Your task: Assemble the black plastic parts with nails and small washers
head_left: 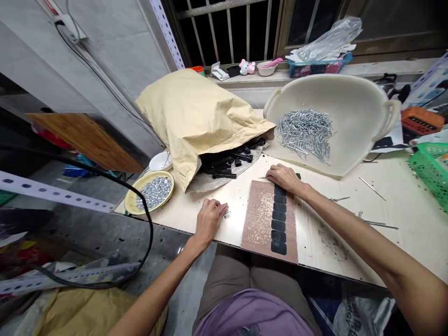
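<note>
My left hand is at the table's front, its fingers pinched together at a small pile of tiny metal pieces. Whatever lies between those fingertips is too small to make out. My right hand is closed at the far end of a row of black rounded pieces, which lies on a brown board. A thin metal pin pokes out to the left from its fingers. Pale specks cover the board's middle. A black piece sits just beyond the right hand's knuckles.
A cream sack spills black parts at the back. A large white basin holds many metal pins. A yellow dish of small metal pieces stands left. Loose rods and a green basket are on the right.
</note>
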`<action>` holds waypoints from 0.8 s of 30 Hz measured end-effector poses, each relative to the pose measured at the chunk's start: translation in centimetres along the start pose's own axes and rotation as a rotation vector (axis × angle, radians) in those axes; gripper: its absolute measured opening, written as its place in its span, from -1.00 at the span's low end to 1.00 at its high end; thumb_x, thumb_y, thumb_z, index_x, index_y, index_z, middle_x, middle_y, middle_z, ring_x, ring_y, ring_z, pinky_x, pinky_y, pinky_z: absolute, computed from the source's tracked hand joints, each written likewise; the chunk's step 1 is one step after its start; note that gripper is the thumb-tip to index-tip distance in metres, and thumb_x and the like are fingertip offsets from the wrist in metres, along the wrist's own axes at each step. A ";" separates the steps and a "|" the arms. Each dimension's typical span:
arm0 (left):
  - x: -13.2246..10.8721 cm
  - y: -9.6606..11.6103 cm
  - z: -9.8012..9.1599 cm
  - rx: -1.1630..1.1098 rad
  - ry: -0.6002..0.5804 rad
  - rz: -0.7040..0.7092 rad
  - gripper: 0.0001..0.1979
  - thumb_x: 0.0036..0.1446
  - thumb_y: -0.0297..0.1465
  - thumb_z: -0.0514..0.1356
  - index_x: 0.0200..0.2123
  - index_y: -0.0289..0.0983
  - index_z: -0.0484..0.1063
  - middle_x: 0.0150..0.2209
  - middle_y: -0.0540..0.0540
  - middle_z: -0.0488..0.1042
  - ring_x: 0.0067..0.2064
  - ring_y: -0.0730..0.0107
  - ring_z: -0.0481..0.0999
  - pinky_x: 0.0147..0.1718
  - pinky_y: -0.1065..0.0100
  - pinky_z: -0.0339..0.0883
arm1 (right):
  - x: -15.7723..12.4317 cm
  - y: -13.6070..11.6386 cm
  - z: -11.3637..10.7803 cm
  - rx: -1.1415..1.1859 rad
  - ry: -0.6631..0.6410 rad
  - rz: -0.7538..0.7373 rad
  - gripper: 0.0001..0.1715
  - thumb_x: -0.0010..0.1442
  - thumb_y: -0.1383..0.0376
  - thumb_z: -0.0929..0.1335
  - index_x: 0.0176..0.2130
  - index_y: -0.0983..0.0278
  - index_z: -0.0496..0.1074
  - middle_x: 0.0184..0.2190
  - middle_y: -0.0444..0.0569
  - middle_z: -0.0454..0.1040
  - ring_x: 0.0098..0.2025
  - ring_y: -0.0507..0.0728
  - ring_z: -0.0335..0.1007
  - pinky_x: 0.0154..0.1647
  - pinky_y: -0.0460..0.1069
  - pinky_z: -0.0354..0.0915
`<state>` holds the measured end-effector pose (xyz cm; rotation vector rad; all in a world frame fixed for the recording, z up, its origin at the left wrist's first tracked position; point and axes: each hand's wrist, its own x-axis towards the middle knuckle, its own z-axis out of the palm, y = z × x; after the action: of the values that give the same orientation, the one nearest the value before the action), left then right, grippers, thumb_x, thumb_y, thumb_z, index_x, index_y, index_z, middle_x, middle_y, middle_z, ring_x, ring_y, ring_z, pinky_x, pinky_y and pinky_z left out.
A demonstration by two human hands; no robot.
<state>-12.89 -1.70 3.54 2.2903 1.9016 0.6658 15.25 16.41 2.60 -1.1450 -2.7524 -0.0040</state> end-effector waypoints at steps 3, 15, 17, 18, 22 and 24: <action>0.7 0.1 0.6 0.036 -0.042 0.014 -0.77 0.22 -0.32 0.05 -0.22 -0.14 0.52 -0.33 -0.14 0.40 -0.24 0.22 0.26 -0.32 0.26 0.21 | -0.4 0.0 -0.6 0.005 0.052 0.048 -0.76 0.28 0.29 0.21 -0.24 0.30 0.44 -0.27 0.03 0.44 -0.22 0.13 0.29 -0.38 -0.05 0.12; 2.6 1.2 0.5 -0.056 -0.141 -0.089 -0.87 0.14 -0.43 0.07 -0.42 -0.25 0.39 -0.37 -0.14 0.37 -0.25 0.19 0.33 -0.30 0.23 0.24 | -5.5 -6.6 -5.3 0.342 0.372 0.101 -0.65 0.32 0.30 0.15 0.01 0.29 0.36 -0.27 0.05 0.42 -0.24 0.13 0.34 -0.24 0.04 0.33; 2.8 1.6 0.4 -0.216 -0.106 -0.161 -0.89 0.14 -0.41 0.08 -0.41 -0.26 0.37 -0.38 -0.11 0.39 -0.29 0.24 0.36 -0.32 0.25 0.24 | -6.2 -8.7 -5.0 0.406 0.344 0.111 -0.66 0.31 0.30 0.17 -0.01 0.29 0.39 -0.29 0.03 0.38 -0.29 0.10 0.33 -0.31 0.02 0.35; 3.0 2.0 0.4 -0.340 -0.091 -0.222 -0.88 0.14 -0.38 0.08 -0.40 -0.26 0.36 -0.40 -0.09 0.40 -0.34 0.29 0.37 -0.35 0.27 0.25 | -6.5 -9.7 -4.8 0.436 0.336 0.106 -0.67 0.30 0.30 0.18 -0.02 0.28 0.40 -0.30 0.03 0.37 -0.31 0.09 0.32 -0.33 0.01 0.36; 4.2 4.6 0.4 -0.969 -0.032 -0.495 -0.76 0.12 -0.22 0.12 -0.37 -0.31 0.34 -0.43 -0.06 0.44 -0.49 0.47 0.37 -0.48 0.39 0.28 | -6.9 -12.4 -4.3 0.510 0.313 0.078 -0.65 0.30 0.31 0.18 0.00 0.23 0.40 -0.32 0.00 0.33 -0.31 0.09 0.31 -0.32 0.00 0.36; 4.6 6.1 0.6 -1.172 0.005 -0.550 -0.70 0.06 -0.18 0.18 -0.36 -0.33 0.35 -0.43 -0.07 0.45 -0.49 0.51 0.38 -0.47 0.41 0.30 | -6.9 -13.0 -4.2 0.518 0.317 0.094 -0.64 0.30 0.31 0.18 0.01 0.22 0.40 -0.32 0.00 0.31 -0.31 0.09 0.31 -0.30 0.00 0.36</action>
<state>-6.51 1.47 6.28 0.9998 1.3778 1.2184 11.54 2.10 6.45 -1.0175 -2.2296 0.4665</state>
